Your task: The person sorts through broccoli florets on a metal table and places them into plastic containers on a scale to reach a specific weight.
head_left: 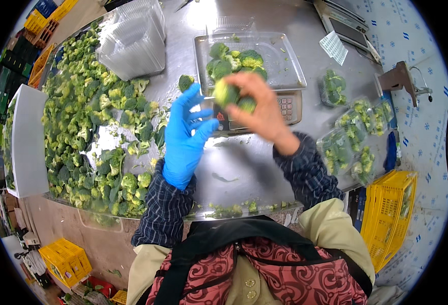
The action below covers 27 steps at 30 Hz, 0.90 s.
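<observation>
My right hand (pixel 264 109), bare and blurred by motion, is closed around broccoli florets (pixel 226 93) just above the near edge of a metal tray (pixel 291 63). The tray rests on a scale with a keypad (pixel 286 108). Inside the tray, a clear plastic box with its lid (pixel 231 24) raised holds more broccoli (pixel 250 59). My left hand (pixel 183 140), in a blue glove, is open with fingers apart, left of the scale and holding nothing I can see. A single floret (pixel 185 82) lies on the table just beyond its fingertips.
Loose broccoli (pixel 81 117) covers the table's left side, with a white bin (pixel 30 142) at that edge. Nested clear boxes (pixel 133 43) stand at the back left. Filled clear boxes (pixel 336 150) sit at right, near a sheet of labels (pixel 334 47). Yellow crates (pixel 386 218) stand beside the table.
</observation>
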Motion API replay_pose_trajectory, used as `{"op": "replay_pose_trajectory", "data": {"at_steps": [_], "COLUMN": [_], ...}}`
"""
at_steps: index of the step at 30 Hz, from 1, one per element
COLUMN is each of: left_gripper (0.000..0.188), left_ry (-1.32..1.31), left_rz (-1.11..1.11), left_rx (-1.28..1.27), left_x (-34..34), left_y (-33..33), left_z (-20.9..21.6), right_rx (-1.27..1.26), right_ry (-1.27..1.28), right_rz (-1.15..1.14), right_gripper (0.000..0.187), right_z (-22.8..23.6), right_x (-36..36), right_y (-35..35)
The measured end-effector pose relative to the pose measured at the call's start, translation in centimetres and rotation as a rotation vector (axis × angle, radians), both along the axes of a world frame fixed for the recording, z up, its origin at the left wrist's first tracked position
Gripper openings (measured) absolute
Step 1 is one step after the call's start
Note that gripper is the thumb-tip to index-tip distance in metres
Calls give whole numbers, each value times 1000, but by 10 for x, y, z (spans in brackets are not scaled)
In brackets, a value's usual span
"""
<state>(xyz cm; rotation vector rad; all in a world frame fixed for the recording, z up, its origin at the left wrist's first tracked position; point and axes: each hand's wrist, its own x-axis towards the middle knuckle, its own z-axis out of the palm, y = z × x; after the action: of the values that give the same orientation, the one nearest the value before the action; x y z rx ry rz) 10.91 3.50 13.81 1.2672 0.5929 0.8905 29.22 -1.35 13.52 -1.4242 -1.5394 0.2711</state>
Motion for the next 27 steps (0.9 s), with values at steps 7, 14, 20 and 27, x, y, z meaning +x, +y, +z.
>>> {"op": "replay_pose_trajectory", "data": {"at_steps": [7, 14, 20, 27], "left_gripper": [49, 37, 35, 36], "left_ry": [235, 258, 279, 292], "left_rz": [52, 176, 214, 112], "left_rx": [165, 71, 71, 69], "left_x": [-8, -47, -63, -64], "left_y": [12, 20, 24, 17], "left_z": [-16, -31, -34, -43], "right_rx": [-318, -48, -51, -166], "right_ry": [-635, -102, 1021, 834], "right_rz": [-241, -277, -151, -50], "right_gripper": [40, 31, 32, 30], "right_z": [-29, -10, -4, -18], "right_x": [70, 114, 159, 145], "right_y": [53, 54, 34, 49]}}
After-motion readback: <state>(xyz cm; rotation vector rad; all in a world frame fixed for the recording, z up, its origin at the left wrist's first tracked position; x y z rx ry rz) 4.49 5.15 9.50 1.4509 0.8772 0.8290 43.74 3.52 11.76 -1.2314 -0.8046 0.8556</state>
